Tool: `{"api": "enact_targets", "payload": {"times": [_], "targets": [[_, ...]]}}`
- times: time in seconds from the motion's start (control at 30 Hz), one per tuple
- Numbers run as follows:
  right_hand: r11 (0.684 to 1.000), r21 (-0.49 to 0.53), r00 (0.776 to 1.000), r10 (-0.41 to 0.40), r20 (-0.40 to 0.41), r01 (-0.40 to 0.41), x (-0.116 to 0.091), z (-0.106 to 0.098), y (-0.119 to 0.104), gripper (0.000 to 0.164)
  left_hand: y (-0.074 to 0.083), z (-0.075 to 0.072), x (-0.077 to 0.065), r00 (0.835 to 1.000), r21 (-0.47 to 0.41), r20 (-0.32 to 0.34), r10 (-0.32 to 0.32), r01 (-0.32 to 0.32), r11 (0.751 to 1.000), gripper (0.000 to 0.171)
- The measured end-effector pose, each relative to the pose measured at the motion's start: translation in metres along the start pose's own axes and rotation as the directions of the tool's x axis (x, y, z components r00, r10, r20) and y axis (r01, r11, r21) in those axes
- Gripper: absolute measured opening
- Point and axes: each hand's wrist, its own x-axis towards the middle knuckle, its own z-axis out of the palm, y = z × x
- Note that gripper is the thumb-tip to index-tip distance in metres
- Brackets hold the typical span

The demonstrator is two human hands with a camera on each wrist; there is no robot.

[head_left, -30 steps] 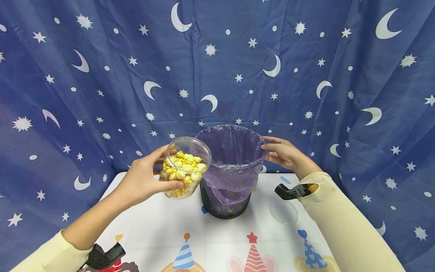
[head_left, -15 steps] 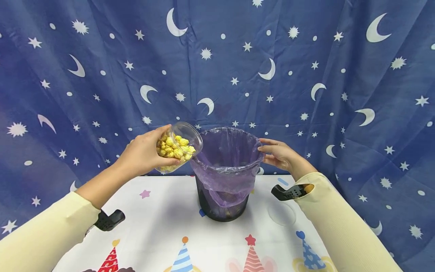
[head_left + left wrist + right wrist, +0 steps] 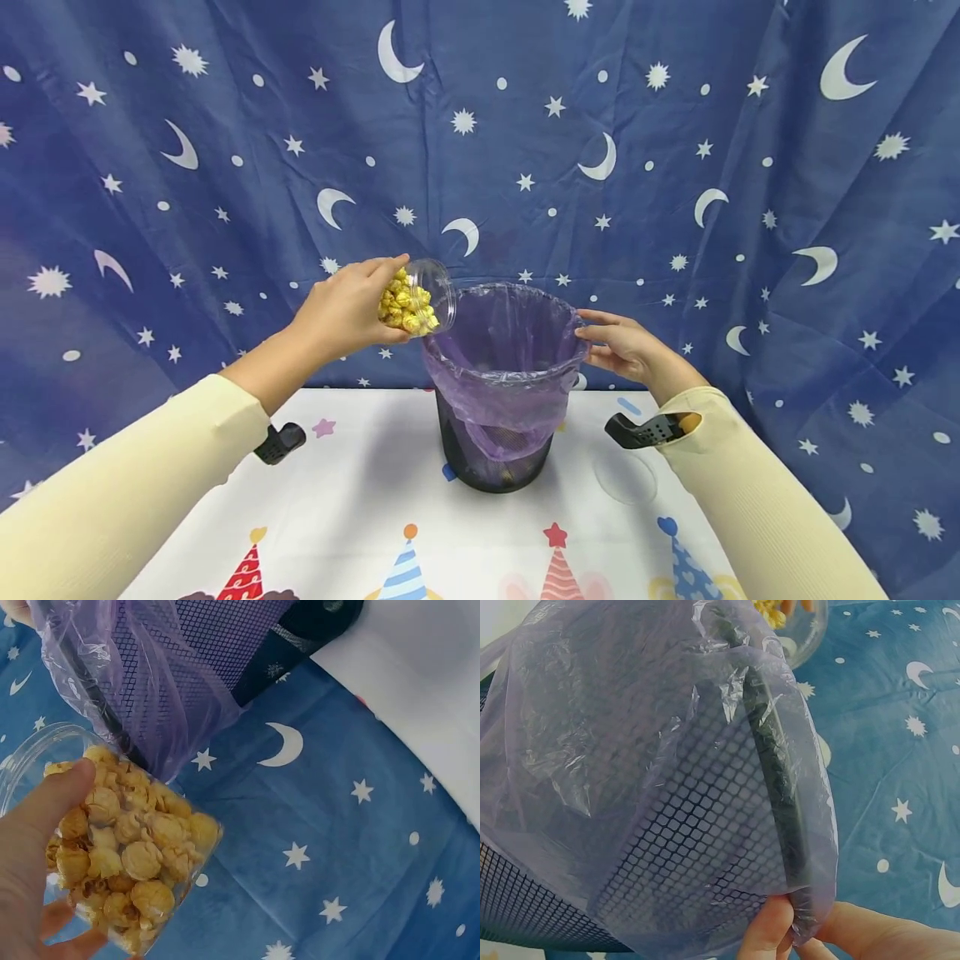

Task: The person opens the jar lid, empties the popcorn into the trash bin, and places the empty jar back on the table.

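Your left hand (image 3: pixel 341 312) grips the clear popcorn tub (image 3: pixel 418 298), tipped sideways just above the left rim of the mesh wastebasket (image 3: pixel 498 379); your right hand (image 3: pixel 622 346) pinches its purple liner (image 3: pixel 705 787) at the right rim.

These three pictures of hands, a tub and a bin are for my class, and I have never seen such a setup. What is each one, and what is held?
No machine here: a person wears three cameras. The wide picture comes from the head; the other two from the wrists.

In the head view, the left hand holds a clear tub of popcorn, tipped toward a black mesh bin with a purple liner. The bin stands on a white tablecloth printed with party hats.

The left wrist view shows that grip up close. The right wrist view shows the right hand pinching the liner at the bin's rim.
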Motion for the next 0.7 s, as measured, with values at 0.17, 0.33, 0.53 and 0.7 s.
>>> {"api": "enact_targets", "payload": {"times": [0.17,0.33,0.53,0.7], "targets": [[1.000,0.012,1.000,-0.011,0.010,0.011,-0.001,-0.002,0.003,0.064,0.010,-0.001,0.010,0.996,0.083,-0.004,0.092,-0.091,0.992,0.104],[1.000,0.008,1.000,-0.018,0.016,0.018,0.000,-0.002,0.003,0.064,0.012,-0.001,0.013,0.995,0.107,-0.001,0.102,-0.102,0.989,0.105],[1.000,0.004,1.000,-0.016,0.010,0.016,0.001,-0.002,0.003,0.063,0.012,0.000,0.014,0.991,0.156,-0.006,0.136,-0.133,0.979,0.104],[1.000,0.003,1.000,-0.018,0.014,0.017,0.002,-0.003,0.004,0.063,0.012,0.001,0.015,0.985,0.206,-0.006,0.171,-0.166,0.964,0.101]]}}
